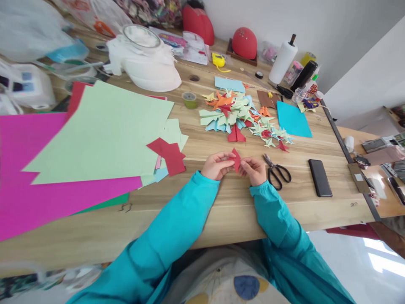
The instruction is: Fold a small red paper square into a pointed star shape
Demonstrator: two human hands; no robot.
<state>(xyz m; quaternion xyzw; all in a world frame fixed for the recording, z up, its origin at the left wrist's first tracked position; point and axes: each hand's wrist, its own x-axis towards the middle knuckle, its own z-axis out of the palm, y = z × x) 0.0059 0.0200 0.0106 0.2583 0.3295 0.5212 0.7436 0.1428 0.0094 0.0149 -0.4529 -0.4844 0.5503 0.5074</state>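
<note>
Red folded paper (236, 159) is pinched between left hand (217, 165) and right hand (254, 170), both closed on it, just left of the scissors (277, 171). Phone (319, 177) is seen right of the scissors; origami pile (242, 118) lies beyond them.
</note>
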